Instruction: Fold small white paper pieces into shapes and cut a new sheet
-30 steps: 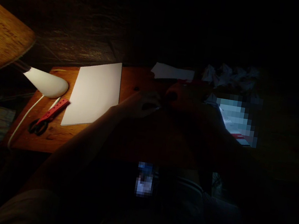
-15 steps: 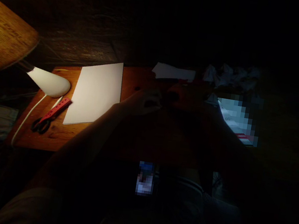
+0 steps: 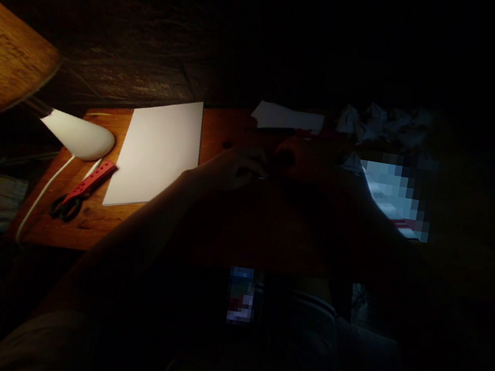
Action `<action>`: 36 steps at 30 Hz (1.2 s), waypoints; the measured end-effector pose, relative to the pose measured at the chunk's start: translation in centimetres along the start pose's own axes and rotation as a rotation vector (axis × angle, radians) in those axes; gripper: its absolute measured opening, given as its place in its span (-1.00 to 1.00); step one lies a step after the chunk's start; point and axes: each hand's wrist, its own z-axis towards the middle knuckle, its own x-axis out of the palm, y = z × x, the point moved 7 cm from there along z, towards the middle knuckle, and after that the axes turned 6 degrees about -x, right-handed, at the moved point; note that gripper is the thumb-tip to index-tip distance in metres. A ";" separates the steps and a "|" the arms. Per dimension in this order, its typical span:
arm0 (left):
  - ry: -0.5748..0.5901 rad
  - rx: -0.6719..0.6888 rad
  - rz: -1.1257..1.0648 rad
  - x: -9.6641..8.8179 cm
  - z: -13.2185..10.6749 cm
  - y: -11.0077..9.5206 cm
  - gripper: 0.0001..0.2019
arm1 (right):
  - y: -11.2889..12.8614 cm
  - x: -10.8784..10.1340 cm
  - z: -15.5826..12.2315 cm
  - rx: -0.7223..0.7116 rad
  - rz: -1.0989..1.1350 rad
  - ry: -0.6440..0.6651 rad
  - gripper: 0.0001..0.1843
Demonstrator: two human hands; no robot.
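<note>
Over the dark middle of the wooden table, my left hand (image 3: 245, 166) has its fingers bent and drawn together. A tiny pale edge (image 3: 262, 178) shows at its fingertips, too dim to name. Close beside it, my right hand (image 3: 302, 155) is curled, with thumb and finger bent towards each other in deep shadow. What lies between the two hands is hidden by the dark. Left of my forearm lies a white sheet of paper (image 3: 158, 152). Behind my hands is a smaller piece of white paper (image 3: 289, 119).
At the left stand a white lamp base (image 3: 81, 137) and a wooden shade (image 3: 4, 59). Scissors with black handles (image 3: 66, 207) lie near a red perforated strip (image 3: 97, 177). Folded white paper shapes (image 3: 379, 123) sit at the back right, beside a lit, blurred-out screen (image 3: 387, 192).
My left fingers have drawn closer together, narrowing the gap under them, and a pale edge shows at their tips. My right hand stays nearly in place. The view has shifted slightly.
</note>
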 end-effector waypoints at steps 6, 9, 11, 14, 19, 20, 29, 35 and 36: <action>0.006 -0.036 0.040 0.2 -0.2 -0.1 -0.57 | 0.2 0.4 0.0 -0.043 -0.063 0.020 -0.69; 0.003 -0.061 0.048 0.4 -0.4 -0.1 -0.61 | 0.1 0.4 -0.1 -0.061 -0.058 0.018 -0.69; 0.000 -0.063 0.045 0.4 -0.4 -0.2 -0.63 | 0.1 0.3 -0.2 -0.065 -0.039 0.012 -0.70; -0.007 -0.035 0.038 0.4 -0.5 -0.6 -0.63 | -0.1 0.2 -0.3 -0.050 -0.021 0.004 -0.72; -0.036 0.032 0.042 0.2 -0.4 -1.2 -0.58 | 0.2 0.3 -0.3 -0.067 -0.034 -0.007 -0.69; -0.039 0.031 0.047 0.2 -0.5 -1.3 -0.57 | 0.2 0.3 -0.3 -0.067 -0.037 -0.014 -0.69; -0.021 0.005 0.054 0.1 -0.5 -1.3 -0.61 | 0.3 0.3 -0.4 -0.067 -0.062 -0.015 -0.71; -0.013 -0.028 0.110 0.2 -0.2 -1.8 -0.64 | 0.4 0.3 -0.4 -0.077 -0.053 -0.014 -0.70; -0.005 -0.040 0.134 0.3 -0.1 -1.8 -0.65 | 0.5 0.3 -0.4 -0.075 -0.056 -0.005 -0.70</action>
